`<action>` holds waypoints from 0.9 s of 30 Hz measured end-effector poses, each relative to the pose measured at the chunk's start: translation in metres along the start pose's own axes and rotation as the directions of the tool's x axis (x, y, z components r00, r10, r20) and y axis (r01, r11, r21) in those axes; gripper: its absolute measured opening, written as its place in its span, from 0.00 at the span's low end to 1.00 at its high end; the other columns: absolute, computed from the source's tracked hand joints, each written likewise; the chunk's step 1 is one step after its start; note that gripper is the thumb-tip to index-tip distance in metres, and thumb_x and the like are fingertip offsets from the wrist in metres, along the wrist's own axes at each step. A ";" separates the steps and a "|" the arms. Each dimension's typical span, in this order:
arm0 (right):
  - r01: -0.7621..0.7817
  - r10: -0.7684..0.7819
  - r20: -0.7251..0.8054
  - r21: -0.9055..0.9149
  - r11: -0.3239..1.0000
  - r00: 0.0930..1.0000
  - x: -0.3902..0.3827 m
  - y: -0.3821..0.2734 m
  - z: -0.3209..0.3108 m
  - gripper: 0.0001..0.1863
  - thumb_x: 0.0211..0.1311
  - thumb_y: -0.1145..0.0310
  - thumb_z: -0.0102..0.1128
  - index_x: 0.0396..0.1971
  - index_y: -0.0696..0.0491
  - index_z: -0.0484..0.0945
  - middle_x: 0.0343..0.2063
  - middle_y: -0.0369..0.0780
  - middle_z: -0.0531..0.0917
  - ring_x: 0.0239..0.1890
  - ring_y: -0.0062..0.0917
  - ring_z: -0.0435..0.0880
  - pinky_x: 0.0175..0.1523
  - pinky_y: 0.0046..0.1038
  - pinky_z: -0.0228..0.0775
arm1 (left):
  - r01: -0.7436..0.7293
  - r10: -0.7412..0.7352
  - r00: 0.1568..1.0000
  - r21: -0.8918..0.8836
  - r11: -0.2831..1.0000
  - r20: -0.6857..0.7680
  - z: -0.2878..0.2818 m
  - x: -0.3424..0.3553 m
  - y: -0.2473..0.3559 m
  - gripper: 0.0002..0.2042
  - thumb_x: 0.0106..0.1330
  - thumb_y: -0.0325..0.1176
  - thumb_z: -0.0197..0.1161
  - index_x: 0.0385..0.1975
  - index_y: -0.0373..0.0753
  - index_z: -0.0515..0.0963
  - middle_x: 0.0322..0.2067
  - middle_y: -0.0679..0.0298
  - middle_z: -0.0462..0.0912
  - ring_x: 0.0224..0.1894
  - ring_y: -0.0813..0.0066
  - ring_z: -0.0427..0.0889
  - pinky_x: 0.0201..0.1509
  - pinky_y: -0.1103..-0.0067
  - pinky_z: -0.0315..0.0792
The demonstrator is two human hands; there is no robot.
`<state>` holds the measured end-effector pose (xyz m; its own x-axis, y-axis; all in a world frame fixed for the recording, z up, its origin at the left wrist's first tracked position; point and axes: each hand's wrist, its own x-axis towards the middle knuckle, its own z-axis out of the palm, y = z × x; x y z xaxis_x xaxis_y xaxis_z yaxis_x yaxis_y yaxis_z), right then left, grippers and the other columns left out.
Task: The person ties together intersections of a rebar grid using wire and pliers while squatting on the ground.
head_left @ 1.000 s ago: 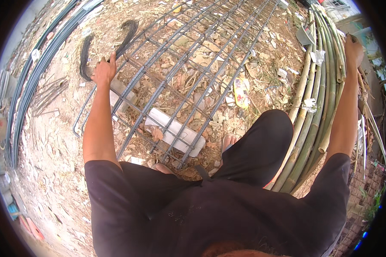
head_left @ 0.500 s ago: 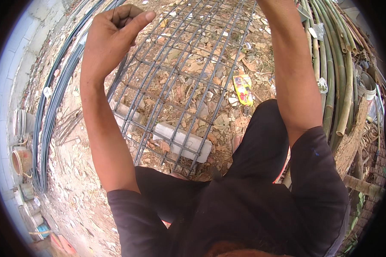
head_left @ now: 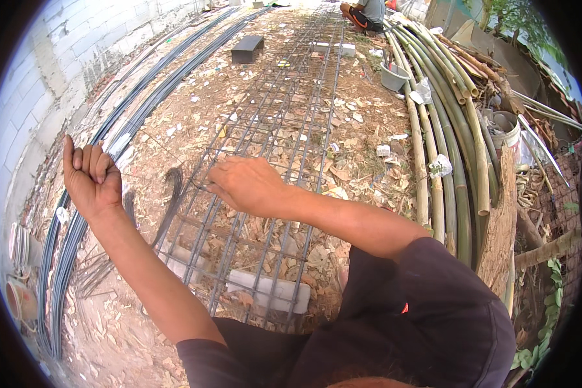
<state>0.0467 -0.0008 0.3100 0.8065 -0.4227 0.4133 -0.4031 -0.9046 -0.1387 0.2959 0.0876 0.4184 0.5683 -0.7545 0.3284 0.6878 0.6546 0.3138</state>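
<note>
My left hand (head_left: pixel 94 178) is raised at the left with its fingers curled round what looks like a thin wire, which runs toward the steel cage. My right hand (head_left: pixel 246 184) is bent over the rebar cage (head_left: pixel 276 236) in the middle, its fingertips curled and their grip hidden. Under those fingers the detail is too small to make out. A hank of dark wire (head_left: pixel 173 194) lies on the ground left of the cage. The cage's near end crosses a pale block (head_left: pixel 265 288).
Long steel bars (head_left: pixel 68 271) lie along a block wall (head_left: pixel 29 84) at left. Bamboo poles (head_left: pixel 459 213), a grey bucket (head_left: pixel 393 76) and a rough plank (head_left: pixel 504 220) are at right. A dark box (head_left: pixel 247 50) and a crouching person (head_left: pixel 367 16) are farther back.
The view has tilted up, showing more yard and the person. My left hand has left the wire hank with thin wire in it; my right hand has swung from the right onto the cage.
</note>
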 end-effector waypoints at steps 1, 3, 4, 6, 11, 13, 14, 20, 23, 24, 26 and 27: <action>0.019 -0.019 -0.007 0.004 1.000 1.000 0.002 -0.005 -0.005 0.31 0.65 0.42 0.64 0.56 0.51 0.80 0.33 0.36 0.84 0.41 0.32 0.82 0.36 0.34 0.77 | -0.030 0.034 0.998 0.082 0.996 -0.056 0.001 -0.004 0.016 0.25 0.76 0.35 0.61 0.15 0.46 0.59 0.13 0.74 0.48 0.14 0.83 0.45 0.13 0.81 0.43; 0.049 -0.048 -0.116 0.006 0.999 0.992 -0.002 -0.011 -0.021 0.29 0.65 0.46 0.67 0.58 0.51 0.78 0.35 0.35 0.83 0.42 0.33 0.82 0.38 0.37 0.77 | -0.089 0.128 0.982 0.255 0.963 -0.142 0.003 -0.012 0.029 0.23 0.74 0.31 0.63 0.16 0.46 0.59 0.13 0.74 0.50 0.14 0.84 0.45 0.12 0.82 0.43; 0.059 -0.057 -0.121 0.009 0.998 0.991 0.005 -0.017 -0.026 0.29 0.65 0.46 0.67 0.58 0.51 0.78 0.35 0.35 0.83 0.42 0.33 0.82 0.38 0.37 0.77 | -0.099 0.139 0.981 0.259 0.961 -0.139 0.004 -0.013 0.028 0.23 0.74 0.31 0.63 0.16 0.46 0.59 0.13 0.74 0.50 0.14 0.84 0.45 0.12 0.82 0.43; 0.101 -0.049 -0.477 0.084 0.991 0.877 0.019 -0.028 -0.028 0.25 0.67 0.51 0.65 0.56 0.53 0.79 0.38 0.35 0.83 0.44 0.33 0.82 0.39 0.39 0.78 | -0.004 0.030 0.993 0.214 0.977 -0.115 0.007 -0.011 0.016 0.22 0.73 0.28 0.62 0.16 0.45 0.59 0.13 0.74 0.51 0.14 0.84 0.45 0.12 0.82 0.43; -0.171 0.242 -0.240 0.283 0.944 0.940 0.015 -0.002 0.014 0.18 0.69 0.56 0.64 0.50 0.53 0.82 0.38 0.39 0.87 0.39 0.37 0.86 0.40 0.42 0.79 | 0.181 -0.181 0.982 0.007 0.983 0.047 0.042 -0.025 -0.046 0.20 0.70 0.24 0.61 0.18 0.45 0.60 0.13 0.74 0.51 0.14 0.84 0.47 0.14 0.83 0.45; -0.270 0.282 0.029 0.399 0.876 0.959 0.007 0.000 0.020 0.18 0.68 0.56 0.65 0.50 0.53 0.83 0.38 0.40 0.89 0.36 0.38 0.87 0.41 0.42 0.79 | 0.090 -0.090 0.996 0.013 0.996 0.017 0.034 -0.016 -0.029 0.20 0.71 0.25 0.61 0.18 0.45 0.60 0.13 0.73 0.51 0.14 0.83 0.47 0.14 0.82 0.46; -0.138 0.161 -0.022 0.411 0.901 0.987 0.001 0.001 0.020 0.16 0.68 0.57 0.65 0.49 0.52 0.83 0.37 0.41 0.89 0.33 0.39 0.87 0.40 0.41 0.79 | 0.001 -0.001 1.000 0.009 1.000 -0.021 0.024 -0.010 -0.013 0.20 0.71 0.25 0.61 0.18 0.45 0.59 0.13 0.73 0.51 0.14 0.83 0.47 0.14 0.82 0.47; 0.253 -0.185 -0.230 0.313 0.915 0.955 -0.011 -0.007 -0.049 0.11 0.66 0.68 0.61 0.47 0.49 0.83 0.35 0.40 0.87 0.33 0.38 0.88 0.37 0.42 0.79 | -0.204 0.278 0.937 0.314 0.927 -0.213 -0.064 0.016 0.072 0.21 0.73 0.29 0.64 0.19 0.44 0.60 0.13 0.71 0.54 0.13 0.82 0.50 0.15 0.83 0.53; 0.161 -0.139 -0.217 0.090 0.983 0.966 -0.007 0.015 -0.047 0.12 0.64 0.73 0.58 0.46 0.49 0.81 0.33 0.40 0.85 0.34 0.38 0.88 0.35 0.43 0.78 | -0.164 0.351 0.900 0.548 0.820 -0.258 -0.091 0.019 0.084 0.13 0.73 0.33 0.66 0.25 0.40 0.71 0.16 0.73 0.62 0.14 0.83 0.53 0.17 0.83 0.55; 0.088 -0.080 -0.274 0.015 0.996 0.958 -0.003 0.025 -0.036 0.13 0.62 0.74 0.57 0.46 0.49 0.81 0.33 0.40 0.84 0.34 0.39 0.88 0.35 0.44 0.78 | -0.160 0.414 0.866 0.630 0.759 -0.279 -0.096 0.018 0.090 0.12 0.73 0.35 0.66 0.28 0.38 0.75 0.17 0.72 0.65 0.15 0.83 0.56 0.18 0.82 0.57; -0.025 0.032 -0.137 0.053 0.998 0.990 0.001 0.047 -0.015 0.12 0.63 0.73 0.57 0.45 0.50 0.81 0.31 0.42 0.84 0.35 0.40 0.88 0.35 0.45 0.78 | -0.032 0.544 0.820 0.934 0.356 -0.179 -0.103 0.006 0.080 0.12 0.72 0.39 0.66 0.35 0.35 0.77 0.24 0.67 0.72 0.21 0.79 0.65 0.25 0.78 0.64; -0.137 0.137 0.007 0.062 0.989 0.991 0.003 0.057 -0.007 0.11 0.63 0.73 0.56 0.45 0.51 0.81 0.30 0.43 0.85 0.35 0.41 0.88 0.36 0.45 0.78 | 0.128 0.608 0.793 0.984 -0.124 -0.026 -0.103 0.001 0.069 0.16 0.72 0.42 0.67 0.43 0.32 0.79 0.30 0.63 0.79 0.28 0.74 0.75 0.32 0.74 0.71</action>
<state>0.0229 -0.0528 0.3098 0.7466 -0.5432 0.3841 -0.4823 -0.8396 -0.2500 0.3902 0.1270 0.3486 0.8811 -0.2015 0.4278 -0.4570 -0.1303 0.8799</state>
